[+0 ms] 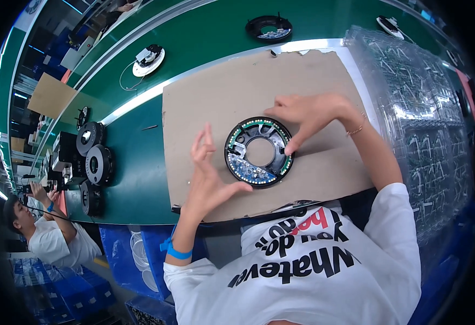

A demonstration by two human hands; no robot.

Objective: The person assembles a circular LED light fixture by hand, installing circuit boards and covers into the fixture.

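Note:
A black ring-shaped housing (pixel 274 169) lies on the brown cardboard sheet (pixel 210 86) in front of me. Inside it are a circuit board, a circle of small light squares near the rim and a round central hole. My right hand (pixel 308 115) spans its far right side, thumb pressed on the right rim and index finger at the far edge. On the near left side is my left hand (pixel 207 176), open, its fingers raised and spread apart from the ring. The left thumb tip comes close to the near rim; whether it touches I cannot tell.
Clear plastic trays (pixel 422 130) of circuit boards are stacked at right. Several black round units (pixel 99 165) stand at left. Beyond the cardboard, a white round part (pixel 149 62) with a wire and another black ring (pixel 269 28) lie on green surface. A co-worker (pixel 53 233) sits at left.

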